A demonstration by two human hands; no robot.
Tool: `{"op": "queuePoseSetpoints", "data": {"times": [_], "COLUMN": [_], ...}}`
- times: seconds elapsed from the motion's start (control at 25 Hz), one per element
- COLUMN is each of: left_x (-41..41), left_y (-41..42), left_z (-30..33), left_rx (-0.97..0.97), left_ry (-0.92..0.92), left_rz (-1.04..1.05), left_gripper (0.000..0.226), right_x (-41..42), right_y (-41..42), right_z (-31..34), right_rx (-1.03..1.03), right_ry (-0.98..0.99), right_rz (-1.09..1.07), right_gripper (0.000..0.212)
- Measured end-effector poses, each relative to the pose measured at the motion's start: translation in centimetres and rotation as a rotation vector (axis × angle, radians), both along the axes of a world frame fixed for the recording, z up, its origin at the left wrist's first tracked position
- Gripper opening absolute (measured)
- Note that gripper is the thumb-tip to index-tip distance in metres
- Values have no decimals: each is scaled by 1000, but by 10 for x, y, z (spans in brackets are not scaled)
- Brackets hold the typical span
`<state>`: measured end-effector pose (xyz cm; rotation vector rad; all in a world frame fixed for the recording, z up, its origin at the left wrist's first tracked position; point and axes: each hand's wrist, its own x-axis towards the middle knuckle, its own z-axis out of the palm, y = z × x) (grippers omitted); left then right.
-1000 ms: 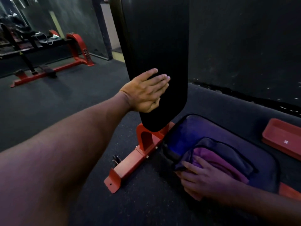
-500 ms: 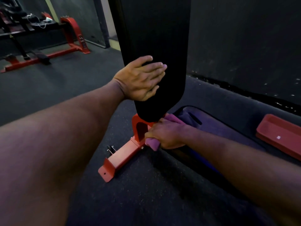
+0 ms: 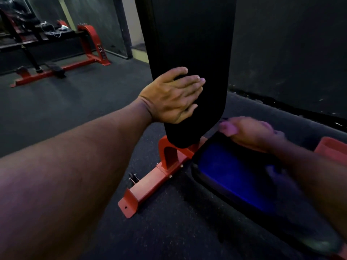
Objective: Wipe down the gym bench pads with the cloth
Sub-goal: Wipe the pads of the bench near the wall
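The back pad stands nearly upright, a tall black slab with a smooth matte skin and a rounded lower end, set on a red-painted steel frame of boxy tube. The seat pad lies flat beside it, dark with a blue sheen. The floor is speckled black rubber. The left hand lies flat against the back pad's edge, fingers straight, arm stretched out. The right hand, blurred, clutches a bunched pinkish cloth at the seat pad's far edge, just beside the back pad's bottom corner.
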<state>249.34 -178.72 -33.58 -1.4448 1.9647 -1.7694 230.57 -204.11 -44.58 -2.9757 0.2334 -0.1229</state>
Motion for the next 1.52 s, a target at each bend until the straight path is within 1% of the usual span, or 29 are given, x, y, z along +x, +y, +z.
{"op": "queuePoseSetpoints", "data": {"times": [0.04,0.12,0.2,0.28,0.36,0.44,0.48,0.52,0.6,0.64,0.68,0.76,0.8,0.88,0.92,0.96,1.0,1.04,1.08,1.16,1.2,1.24,1.28,1.32,1.36,1.44,1.48,1.52], "left_x": [2,2,1,1,0,1,1,1,1,2,2,3,1,2,2,0,-1,-3,-5,-9,-11,-11,-11,-12,-17,-32,-45,-62], "left_y": [1,-1,1,1,2,1,1,1,0,2,3,1,0,1,2,2,2,3,4,8,8,7,7,9,12,12,10,5], "left_z": [-1,-1,-1,-2,-2,-2,-3,-4,-4,-4,-4,-2,-2,-5,-5,-3,-1,1,2,2,1,1,2,3,2,-7,-13,-16], "left_rx": [12,4,1,-4,-9,-8,-8,-10,-10,-8,-5,5,10,-2,-9,-8,1,17,31,37,45,70,95,95,92,143,188,241], "left_ry": [11,23,28,38,46,46,43,43,39,33,28,30,41,49,46,44,41,47,57,53,54,51,49,51,65,117,186,308], "left_rz": [-4,-23,-18,-16,-7,-9,-12,-7,-2,-1,4,-4,-11,-16,-20,-13,6,23,42,67,54,51,61,95,148,288,376,457], "left_gripper": [48,47,46,46,47,48,49,49,50,50,50,50,49,49,48,48,48,48,48,49,49,48,48,48,48,48,48,51], "right_x": [-1,5,17,13,4,-4,-1,4,10,13,17,20,17,6,-4,-9,-9,-7,-6,1,5,9,12,15,14,7,1,-9], "right_y": [-15,-19,18,58,101,126,120,106,59,32,16,19,37,90,115,129,130,119,104,62,44,34,30,29,31,32,36,40], "right_z": [1,0,0,-2,-11,-10,-5,-1,13,17,16,10,6,3,2,-4,-6,-7,-4,3,3,1,1,2,9,36,51,64], "right_rx": [76,23,42,71,96,47,34,11,21,53,85,52,99,169,174,118,89,90,122,223,273,284,262,217,199,203,225,229], "right_ry": [28,42,20,-55,-15,63,77,69,58,36,28,31,47,71,93,98,83,44,14,-33,-16,-7,1,51,98,97,82,72], "right_rz": [-81,-14,19,101,297,512,520,476,234,83,-18,-28,13,210,323,443,490,411,264,-33,-136,-190,-202,-198,-221,-265,-243,-193], "right_gripper": [20,17,19,20,18,26,25,23,23,26,26,16,9,5,11,19,22,20,17,19,22,25,29,31,31,24,20,17]}}
